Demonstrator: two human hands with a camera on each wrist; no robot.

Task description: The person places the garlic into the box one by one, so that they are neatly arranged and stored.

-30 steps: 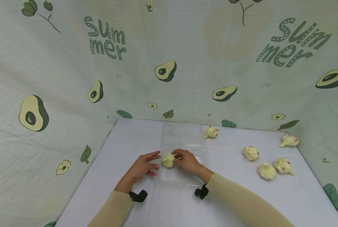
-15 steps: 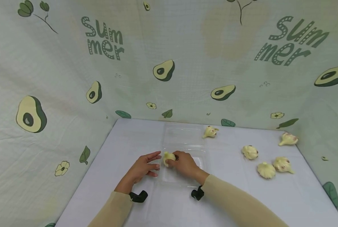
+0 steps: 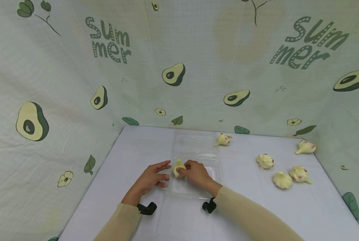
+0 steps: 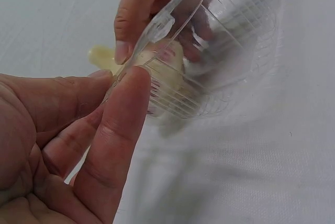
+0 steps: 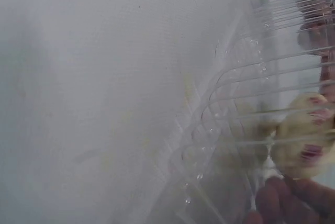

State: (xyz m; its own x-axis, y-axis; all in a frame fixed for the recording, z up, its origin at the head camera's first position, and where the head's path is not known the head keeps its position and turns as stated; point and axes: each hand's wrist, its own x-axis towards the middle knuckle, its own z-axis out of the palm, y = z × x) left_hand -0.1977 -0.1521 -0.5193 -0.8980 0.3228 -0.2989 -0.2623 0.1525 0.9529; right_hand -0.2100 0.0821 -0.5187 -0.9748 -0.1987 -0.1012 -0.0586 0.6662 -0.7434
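Observation:
In the head view, a clear plastic clamshell container (image 3: pixel 185 190) lies with its lid (image 3: pixel 194 143) folded back flat behind it. My right hand (image 3: pixel 198 174) holds a pale garlic bulb (image 3: pixel 176 170) by its side, inside the container's left part, stem pointing up and away. Purple streaks show on the garlic (image 5: pixel 303 150) in the right wrist view. My left hand (image 3: pixel 153 177) is at the container's left edge. Up close in the left wrist view, its thumb and a finger pinch the clear rim (image 4: pixel 159 28); the other fingers lie partly behind.
One garlic bulb (image 3: pixel 223 139) lies just right of the lid. Several more are to the right, among them a bulb (image 3: pixel 265 161), a whiter bulb (image 3: pixel 282 180) and one near the table's right edge (image 3: pixel 306 147). A printed cloth (image 3: pixel 197 100) hangs behind the white table.
The right hand has turned the garlic bulb so that its stem now points away, shifting slightly left. The left hand has stayed at the container's edge.

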